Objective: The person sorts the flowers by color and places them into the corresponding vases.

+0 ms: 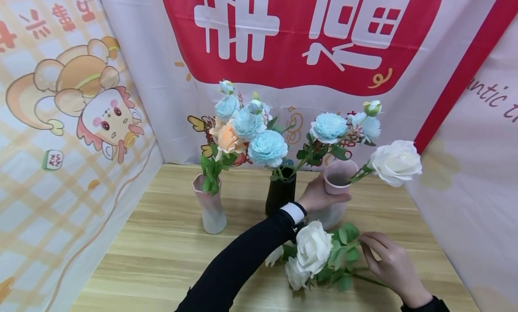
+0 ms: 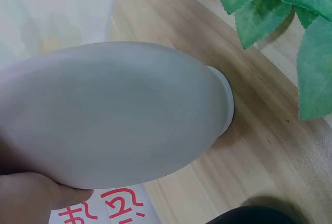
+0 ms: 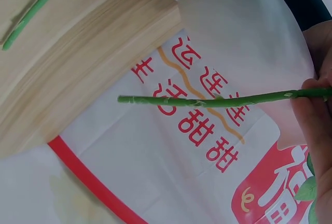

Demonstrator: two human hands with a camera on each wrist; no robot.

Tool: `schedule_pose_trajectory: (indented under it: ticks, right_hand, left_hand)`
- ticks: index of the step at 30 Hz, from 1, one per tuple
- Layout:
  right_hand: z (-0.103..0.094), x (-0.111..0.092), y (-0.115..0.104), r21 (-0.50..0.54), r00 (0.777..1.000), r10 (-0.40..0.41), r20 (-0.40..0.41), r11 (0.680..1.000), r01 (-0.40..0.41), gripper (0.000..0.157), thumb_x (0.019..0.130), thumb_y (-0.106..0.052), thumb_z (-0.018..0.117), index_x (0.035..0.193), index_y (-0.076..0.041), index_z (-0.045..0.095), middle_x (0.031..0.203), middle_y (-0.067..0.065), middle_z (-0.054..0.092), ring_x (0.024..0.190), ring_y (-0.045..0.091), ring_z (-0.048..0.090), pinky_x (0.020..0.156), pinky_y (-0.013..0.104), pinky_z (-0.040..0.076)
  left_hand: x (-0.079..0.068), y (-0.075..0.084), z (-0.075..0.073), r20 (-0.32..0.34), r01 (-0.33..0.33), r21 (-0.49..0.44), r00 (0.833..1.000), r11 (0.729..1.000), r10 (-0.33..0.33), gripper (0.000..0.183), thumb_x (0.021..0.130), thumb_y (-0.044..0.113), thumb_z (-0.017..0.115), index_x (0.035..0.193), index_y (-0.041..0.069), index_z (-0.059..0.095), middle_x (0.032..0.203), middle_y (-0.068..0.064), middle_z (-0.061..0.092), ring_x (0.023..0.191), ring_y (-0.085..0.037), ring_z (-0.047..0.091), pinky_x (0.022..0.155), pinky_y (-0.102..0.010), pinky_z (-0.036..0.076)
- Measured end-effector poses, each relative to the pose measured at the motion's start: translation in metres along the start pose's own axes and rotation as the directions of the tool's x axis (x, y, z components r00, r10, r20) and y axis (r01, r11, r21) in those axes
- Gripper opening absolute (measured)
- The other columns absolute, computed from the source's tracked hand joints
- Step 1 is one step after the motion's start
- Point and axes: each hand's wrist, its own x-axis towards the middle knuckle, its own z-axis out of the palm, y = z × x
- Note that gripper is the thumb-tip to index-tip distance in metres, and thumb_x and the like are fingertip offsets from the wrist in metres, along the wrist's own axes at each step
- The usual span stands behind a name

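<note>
My left hand (image 1: 317,196) grips the pale pink-and-white vase (image 1: 332,215) just below its rim, reaching across in front of the black vase. One white rose (image 1: 396,163) stands in that vase, leaning out to the right. In the left wrist view, the thumb (image 2: 44,195) lies along the rounded vase body. My right hand (image 1: 390,260) pinches a green stem (image 3: 249,99) between thumb and fingers, its cut end sticking out free. Before the vase are several white roses (image 1: 313,249) with green leaves (image 1: 344,249), directly left of the right hand.
The black vase (image 1: 280,195) holds blue flowers (image 1: 268,148). Farther left stands a slim pink-and-white vase (image 1: 210,213) with peach (image 1: 229,137) and blue flowers. Another green stem (image 3: 36,11) lies on the wooden table (image 1: 162,253). Printed cloths (image 1: 137,15) hang around the table.
</note>
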Motion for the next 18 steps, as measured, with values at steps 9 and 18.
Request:
schedule_pose_trajectory:
  ticks: [9, 18]
  right_hand:
    - [0.003, 0.005, -0.002, 0.031, 0.999, 0.018, -0.034, 0.999, -0.017, 0.039, 0.103, -0.027, 0.051, 0.087, 0.001, 0.073, 0.086, 0.009, 0.067, 0.068, 0.023, 0.065, 0.070, 0.018, 0.051]
    - [0.004, 0.012, -0.004, 0.052, 0.993, -0.001, -0.120, 0.999, 0.007, 0.038, 0.103, -0.024, 0.055, 0.083, 0.004, 0.072, 0.081, 0.010, 0.067, 0.065, 0.023, 0.064, 0.071, 0.015, 0.050]
  left_hand:
    - [0.000, -0.003, 0.000, 0.007, 0.032, 0.024, 0.999, 0.999, -0.032, 0.093, 0.080, 0.030, 0.084, 0.153, 0.035, 0.027, 0.136, 0.002, 0.053, 0.113, -0.008, 0.054, 0.089, -0.024, 0.045]
    - [0.003, -0.013, 0.001, 0.014, -0.038, 0.015, 0.999, 0.999, 0.038, 0.096, 0.081, 0.026, 0.084, 0.155, 0.032, 0.024, 0.140, 0.003, 0.051, 0.121, -0.007, 0.050, 0.096, -0.026, 0.042]
